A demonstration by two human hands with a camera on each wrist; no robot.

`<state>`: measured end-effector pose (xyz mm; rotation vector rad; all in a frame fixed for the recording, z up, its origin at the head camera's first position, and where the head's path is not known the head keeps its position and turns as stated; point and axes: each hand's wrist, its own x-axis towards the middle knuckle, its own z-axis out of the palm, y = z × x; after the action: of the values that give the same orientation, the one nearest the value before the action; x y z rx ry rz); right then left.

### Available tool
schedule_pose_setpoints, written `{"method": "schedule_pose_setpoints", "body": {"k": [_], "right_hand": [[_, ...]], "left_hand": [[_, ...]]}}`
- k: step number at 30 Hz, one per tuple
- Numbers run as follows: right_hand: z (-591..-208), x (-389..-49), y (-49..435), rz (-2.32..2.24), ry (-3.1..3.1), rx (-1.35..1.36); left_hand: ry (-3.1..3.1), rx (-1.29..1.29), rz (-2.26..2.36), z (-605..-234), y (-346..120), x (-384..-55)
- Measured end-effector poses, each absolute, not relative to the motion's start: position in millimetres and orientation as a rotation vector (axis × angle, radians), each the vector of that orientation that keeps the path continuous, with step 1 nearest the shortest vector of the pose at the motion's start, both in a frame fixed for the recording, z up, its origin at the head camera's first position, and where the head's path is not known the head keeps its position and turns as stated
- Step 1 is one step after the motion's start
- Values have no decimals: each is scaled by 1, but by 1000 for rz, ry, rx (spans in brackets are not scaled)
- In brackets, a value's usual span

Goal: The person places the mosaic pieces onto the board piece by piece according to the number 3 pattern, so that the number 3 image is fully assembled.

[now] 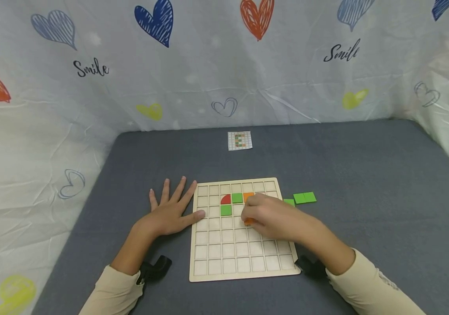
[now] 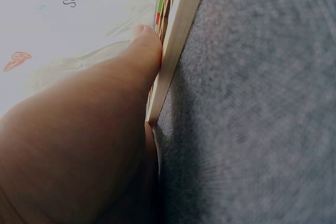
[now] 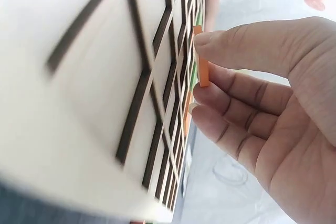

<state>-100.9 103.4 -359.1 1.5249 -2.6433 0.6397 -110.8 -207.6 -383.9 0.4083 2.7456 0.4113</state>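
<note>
Seemingly mid-placement, the right hand (image 1: 270,217) pinches an orange tile (image 3: 204,73), likely needing alignment on the board (image 1: 244,265); the left hand (image 1: 171,215), spread, touches its left edge.

Heart-printed sheeting (image 1: 196,65) around a grey table (image 1: 366,183) suggests a makeshift booth.

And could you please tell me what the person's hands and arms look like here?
The left hand and right hand are bare, without gloves. The left sleeve and right sleeve are cream, the right with a small greyish marking, too small to read. Black fittings show beside both cuffs.
</note>
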Motion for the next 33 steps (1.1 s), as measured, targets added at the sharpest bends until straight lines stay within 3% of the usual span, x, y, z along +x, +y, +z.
{"method": "schedule_pose_setpoints", "body": {"k": [33], "right_hand": [[-360, -98, 46, 408, -2684, 1516]], "left_hand": [[2752, 399, 413, -385, -207, -110]]}}
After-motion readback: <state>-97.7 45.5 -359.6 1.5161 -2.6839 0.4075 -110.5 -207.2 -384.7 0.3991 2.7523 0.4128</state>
